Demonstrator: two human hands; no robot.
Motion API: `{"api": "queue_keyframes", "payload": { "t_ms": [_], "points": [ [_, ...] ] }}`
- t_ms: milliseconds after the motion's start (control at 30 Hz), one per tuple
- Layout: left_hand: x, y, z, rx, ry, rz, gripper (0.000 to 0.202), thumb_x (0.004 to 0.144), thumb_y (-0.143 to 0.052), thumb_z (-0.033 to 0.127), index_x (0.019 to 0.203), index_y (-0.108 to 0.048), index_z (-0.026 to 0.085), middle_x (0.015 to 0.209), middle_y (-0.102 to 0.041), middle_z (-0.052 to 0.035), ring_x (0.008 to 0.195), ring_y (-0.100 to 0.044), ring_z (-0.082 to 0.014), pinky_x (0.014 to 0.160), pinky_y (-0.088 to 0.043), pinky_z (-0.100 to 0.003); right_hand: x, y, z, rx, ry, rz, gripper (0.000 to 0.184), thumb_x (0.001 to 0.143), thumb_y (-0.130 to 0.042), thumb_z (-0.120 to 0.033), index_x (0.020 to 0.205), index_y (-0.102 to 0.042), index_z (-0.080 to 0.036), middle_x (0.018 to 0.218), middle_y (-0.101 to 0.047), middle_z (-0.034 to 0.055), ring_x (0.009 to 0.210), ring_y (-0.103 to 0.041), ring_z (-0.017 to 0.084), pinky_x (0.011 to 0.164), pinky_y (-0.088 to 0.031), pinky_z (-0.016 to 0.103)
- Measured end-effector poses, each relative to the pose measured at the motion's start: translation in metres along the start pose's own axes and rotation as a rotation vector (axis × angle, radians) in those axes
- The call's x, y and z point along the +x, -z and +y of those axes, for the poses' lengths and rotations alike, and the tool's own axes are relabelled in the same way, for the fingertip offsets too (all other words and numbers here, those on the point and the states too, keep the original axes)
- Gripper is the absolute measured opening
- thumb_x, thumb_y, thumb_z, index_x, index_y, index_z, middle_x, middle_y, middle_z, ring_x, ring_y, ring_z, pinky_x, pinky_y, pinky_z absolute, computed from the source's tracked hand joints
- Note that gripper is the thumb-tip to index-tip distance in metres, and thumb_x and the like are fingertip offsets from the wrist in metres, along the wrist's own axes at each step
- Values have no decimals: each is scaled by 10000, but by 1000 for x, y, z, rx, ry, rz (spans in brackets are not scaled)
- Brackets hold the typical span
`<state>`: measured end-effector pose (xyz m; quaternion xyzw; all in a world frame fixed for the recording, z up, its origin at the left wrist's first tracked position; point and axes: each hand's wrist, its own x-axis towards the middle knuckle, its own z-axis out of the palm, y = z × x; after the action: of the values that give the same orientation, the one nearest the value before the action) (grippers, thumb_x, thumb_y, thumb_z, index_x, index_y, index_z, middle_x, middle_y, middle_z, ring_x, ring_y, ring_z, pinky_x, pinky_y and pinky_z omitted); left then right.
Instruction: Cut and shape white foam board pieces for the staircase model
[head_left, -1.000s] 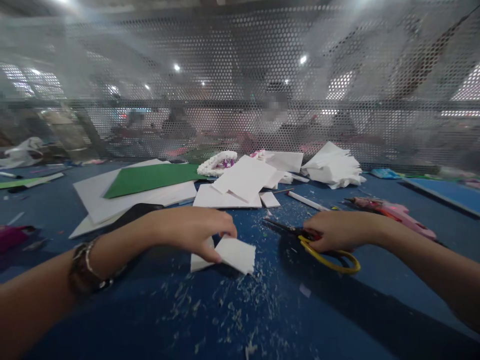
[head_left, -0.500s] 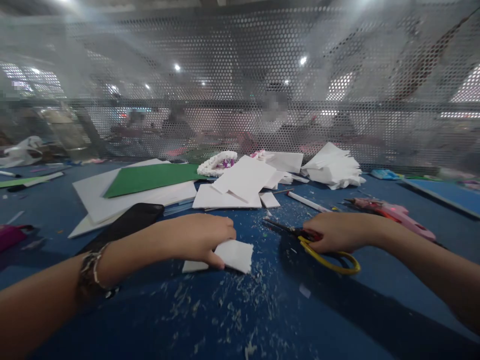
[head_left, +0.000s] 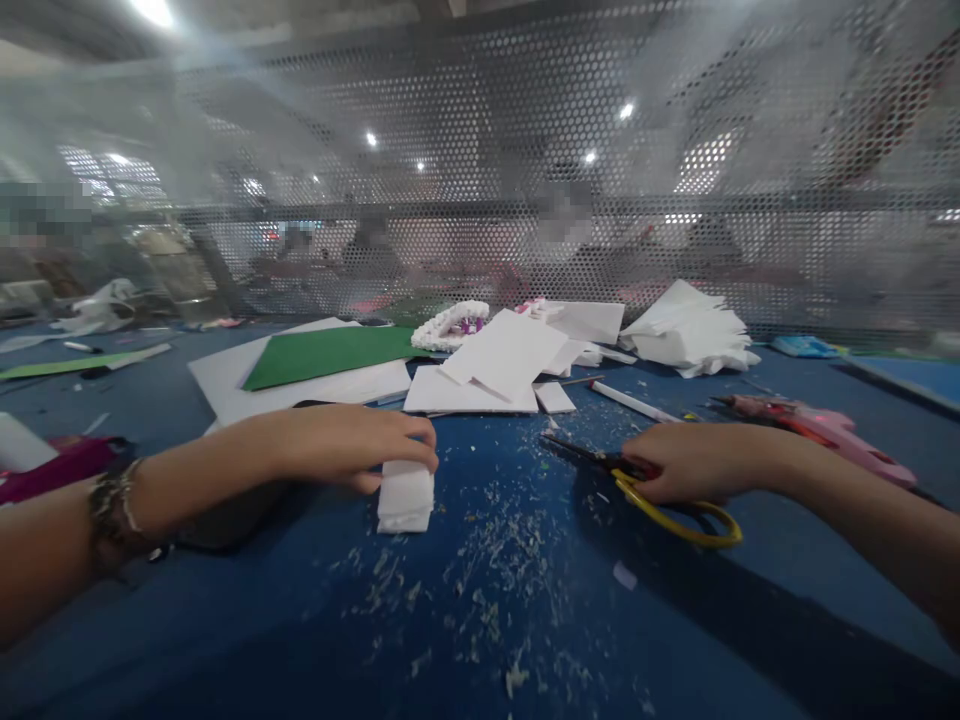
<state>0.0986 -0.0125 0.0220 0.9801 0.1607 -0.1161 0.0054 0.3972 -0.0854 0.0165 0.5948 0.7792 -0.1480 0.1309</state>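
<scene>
Small white pieces (head_left: 406,497), which look like paper or thin foam, are stacked under the fingers of my left hand (head_left: 352,445). The thumb and fingers close around the stack's sides, low over the blue table (head_left: 300,640). On the right, my right hand (head_left: 690,460) grips a pair of scissors (head_left: 679,512) with yellow handles, its dark blades pointing left. A black phone-like slab (head_left: 232,520) lies partly hidden beneath my left forearm. White scraps (head_left: 510,560) litter the tabletop between my hands.
White sheets (head_left: 502,355) and a green sheet (head_left: 330,356) lie behind my hands, with a crumpled white stack (head_left: 686,330) further right. A white pen (head_left: 634,402) and a pink glue gun (head_left: 817,430) rest near my right hand. A perforated metal screen (head_left: 510,150) stands at the back.
My left hand has shifted left, and the white pieces have turned and come together into a neater stack. My right hand still holds the scissors in about the same place; the view has swung slightly left.
</scene>
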Motion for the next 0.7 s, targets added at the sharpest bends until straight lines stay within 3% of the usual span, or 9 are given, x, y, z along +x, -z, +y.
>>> {"api": "queue_keyframes", "payload": {
  "t_ms": [100,267,367,567,700],
  "points": [
    [0,-7,-3,50,-74,11,447,660,-467,17,1049,-490,236,1122,-504,-46,869,-536,-173,664,-386,-226,-1,1,-2,-77,-61,-81,99,669,-413,-216,597,-465,-173,563,-516,32,391,-437,103,343,-289,217],
    [-1,-6,4,86,-56,-54,751,572,-476,-50,1226,-336,292,1295,-379,-43,1002,-491,-217,733,-385,-265,-3,3,-8,-84,-61,-87,99,675,-406,-207,585,-436,-178,551,-496,24,379,-413,90,337,-278,209],
    [0,-4,11,56,-49,-72,662,592,-510,-23,1179,-401,261,1241,-437,-53,1006,-487,-213,753,-387,-266,-3,3,-8,-75,-68,-78,103,671,-411,-198,572,-438,-182,533,-494,17,357,-395,83,331,-270,209],
    [8,2,27,-74,104,-85,437,625,-575,54,1038,-496,173,1026,-522,-62,833,-540,-167,679,-417,-225,-3,1,-6,-125,-29,-19,122,660,-424,-201,552,-477,-179,539,-537,38,408,-449,114,372,-290,230],
    [13,3,37,-149,57,-73,434,633,-604,102,1044,-491,180,1015,-510,-48,869,-520,-164,705,-409,-213,-11,1,-16,-266,-66,8,135,661,-440,-224,580,-533,-168,597,-594,80,484,-528,175,398,-297,259]
  ]
}}
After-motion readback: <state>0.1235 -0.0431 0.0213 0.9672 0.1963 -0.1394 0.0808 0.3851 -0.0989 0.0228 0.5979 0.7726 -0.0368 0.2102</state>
